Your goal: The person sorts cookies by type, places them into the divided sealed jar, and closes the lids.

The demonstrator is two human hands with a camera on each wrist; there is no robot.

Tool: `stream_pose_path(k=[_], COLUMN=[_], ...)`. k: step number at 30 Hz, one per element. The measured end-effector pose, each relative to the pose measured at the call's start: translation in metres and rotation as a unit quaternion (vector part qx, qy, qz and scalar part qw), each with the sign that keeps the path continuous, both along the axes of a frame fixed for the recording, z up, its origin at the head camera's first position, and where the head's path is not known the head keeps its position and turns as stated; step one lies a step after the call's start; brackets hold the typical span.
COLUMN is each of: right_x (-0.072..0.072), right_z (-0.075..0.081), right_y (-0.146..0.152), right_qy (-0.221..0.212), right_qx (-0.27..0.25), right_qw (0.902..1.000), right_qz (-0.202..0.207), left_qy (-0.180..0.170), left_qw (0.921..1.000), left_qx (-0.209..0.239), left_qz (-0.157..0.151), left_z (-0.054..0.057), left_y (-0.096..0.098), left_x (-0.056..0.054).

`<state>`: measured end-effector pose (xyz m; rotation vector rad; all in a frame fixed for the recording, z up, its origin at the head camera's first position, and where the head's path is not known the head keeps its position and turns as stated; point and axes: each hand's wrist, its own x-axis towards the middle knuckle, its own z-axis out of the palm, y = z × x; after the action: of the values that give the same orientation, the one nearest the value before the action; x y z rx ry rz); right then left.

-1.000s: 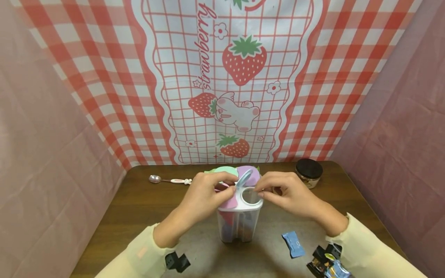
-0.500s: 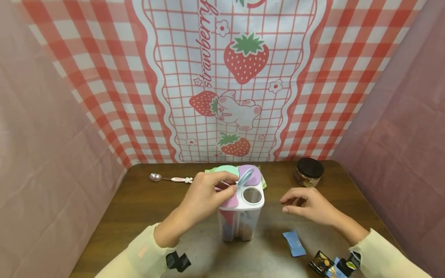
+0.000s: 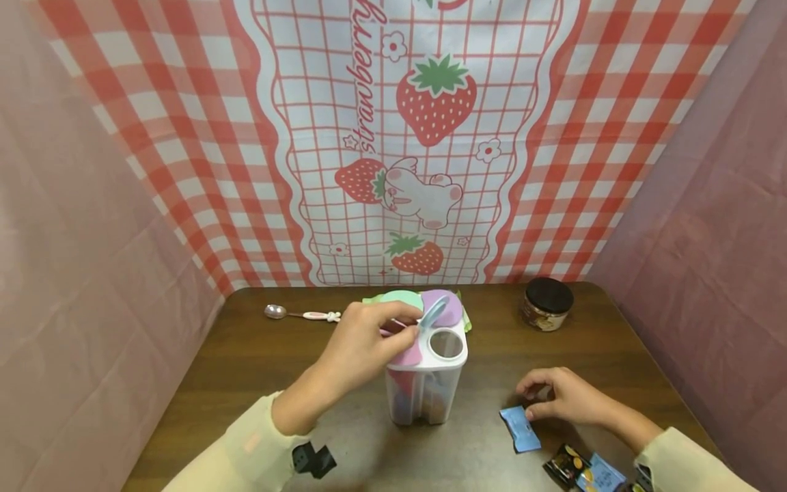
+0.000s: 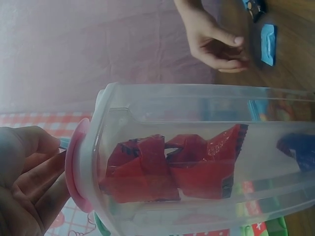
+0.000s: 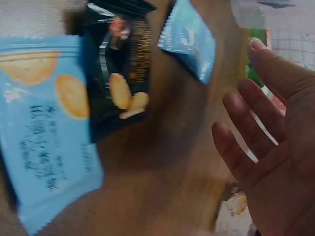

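Observation:
In the head view a clear storage container (image 3: 424, 396) with a white top stands mid-table. Pink, green and purple lids cover parts of that top, and one round hole is uncovered. My left hand (image 3: 359, 342) pinches the raised light-blue lid (image 3: 435, 312) beside the hole. Red wrapped snacks (image 4: 142, 169) show through the container wall in the left wrist view. My right hand (image 3: 568, 396) holds nothing, fingers loosely bent, right at the upper end of a small blue snack packet (image 3: 520, 430) on the table.
Near the front right lie a black snack packet (image 3: 564, 465) and a larger light-blue packet (image 3: 601, 473). A black-lidded jar (image 3: 546, 304) stands at the back right. A spoon (image 3: 316, 316) lies at the back left, and something green pokes out behind the container.
My right hand has drawn away from the container's hole and moved right and toward me, down to the small blue packet. My left hand keeps its pinch on the raised lid.

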<state>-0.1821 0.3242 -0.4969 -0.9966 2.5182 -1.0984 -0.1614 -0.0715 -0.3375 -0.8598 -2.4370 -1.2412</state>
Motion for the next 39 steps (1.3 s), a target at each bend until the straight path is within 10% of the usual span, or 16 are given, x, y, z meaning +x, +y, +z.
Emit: stream_pose_path(k=[24, 39], right_x=[0.005, 0.002], right_z=[-0.024, -0.022], right_y=[-0.012, -0.020], right_qy=[0.116, 0.089], right_qx=[0.053, 0.055], right_qw=[0.9909, 0.9943], right_qz=[0.044, 0.020], left_qy=[-0.004, -0.003], left_qw=[1.0000, 1.0000], left_qx=[-0.002, 0.000], left_qz=[0.001, 0.000], left_z=[0.000, 0.001], left_y=[0.000, 0.000], left_x=[0.002, 0.001])
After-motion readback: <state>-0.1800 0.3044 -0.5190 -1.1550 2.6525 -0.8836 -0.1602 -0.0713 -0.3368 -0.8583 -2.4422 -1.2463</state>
